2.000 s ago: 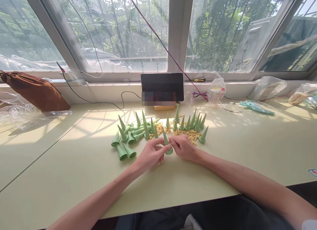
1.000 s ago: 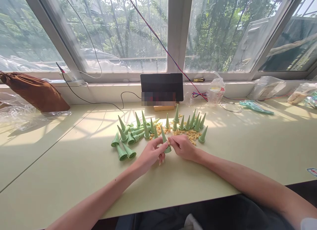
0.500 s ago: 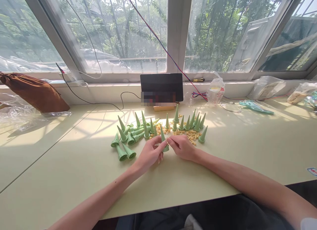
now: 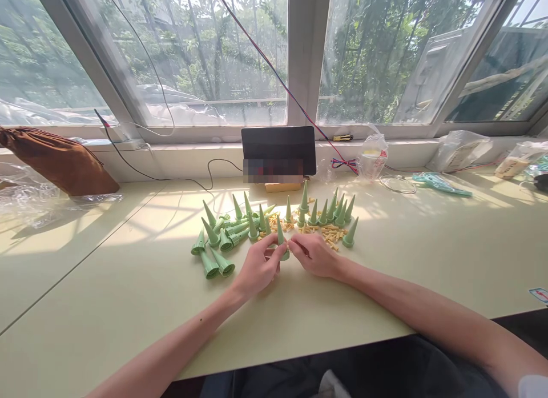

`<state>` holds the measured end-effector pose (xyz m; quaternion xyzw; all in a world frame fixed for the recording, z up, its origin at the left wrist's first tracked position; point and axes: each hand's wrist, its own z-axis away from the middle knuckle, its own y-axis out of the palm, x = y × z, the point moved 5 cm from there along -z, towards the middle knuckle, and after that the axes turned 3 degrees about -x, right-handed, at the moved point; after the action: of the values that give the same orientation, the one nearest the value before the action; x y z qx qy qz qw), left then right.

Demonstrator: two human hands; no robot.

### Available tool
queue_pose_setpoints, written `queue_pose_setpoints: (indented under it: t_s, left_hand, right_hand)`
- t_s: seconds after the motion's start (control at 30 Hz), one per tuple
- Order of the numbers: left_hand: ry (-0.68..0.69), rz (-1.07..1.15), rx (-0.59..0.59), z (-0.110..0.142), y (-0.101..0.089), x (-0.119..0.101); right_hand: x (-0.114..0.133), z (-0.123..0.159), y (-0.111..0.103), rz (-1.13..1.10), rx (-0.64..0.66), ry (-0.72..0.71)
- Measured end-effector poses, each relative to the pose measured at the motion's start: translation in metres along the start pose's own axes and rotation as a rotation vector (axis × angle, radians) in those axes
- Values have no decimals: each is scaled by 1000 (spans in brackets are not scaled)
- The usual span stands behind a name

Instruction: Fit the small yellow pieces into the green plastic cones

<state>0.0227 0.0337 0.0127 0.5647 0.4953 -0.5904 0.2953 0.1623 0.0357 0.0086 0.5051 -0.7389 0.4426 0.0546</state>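
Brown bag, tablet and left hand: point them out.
Brown bag [image 4: 71, 164]: head view, middle of its side.
Tablet [image 4: 278, 144]: head view, upper part of its dark face.
Left hand [image 4: 260, 264]: head view, back of the hand.

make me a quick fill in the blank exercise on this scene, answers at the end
The cone held in the left hand is ____ in colour.
Its narrow tip points ____.
The brown drawstring bag is at the table's far ____ side.
The bagged cup is to the ____ of the black screen.

Missing words: green; up; left; right
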Motion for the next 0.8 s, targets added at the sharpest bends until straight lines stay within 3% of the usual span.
queue_pose_setpoints:
  t_s: [0.5,0.8]
  left_hand:
    - [-90,62,60,0,0,4]
    - [-2,-4,-18,-1,-3,0]
  right_hand:
    - [2,1,-1,-12,-49,-74]
    - [3,2,-1,-10,-38,-55]
